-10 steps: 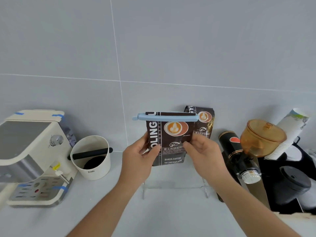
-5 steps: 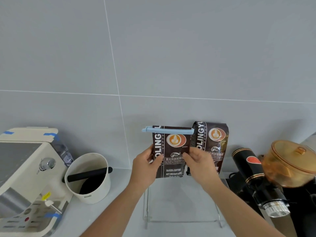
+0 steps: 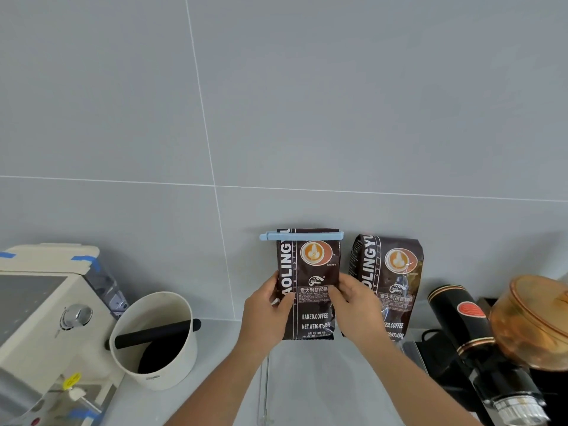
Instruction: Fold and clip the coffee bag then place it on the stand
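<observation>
Both hands hold the bag (image 3: 309, 287) upright near the far wall, the left hand (image 3: 266, 315) gripping its left edge and the right hand (image 3: 356, 305) its right, thumbs in front, other fingers hidden behind. A blue clip (image 3: 301, 235) clamps its folded top. The clear stand (image 3: 265, 392) below is hard to make out. A second bag (image 3: 390, 272) is partly hidden behind the right hand.
</observation>
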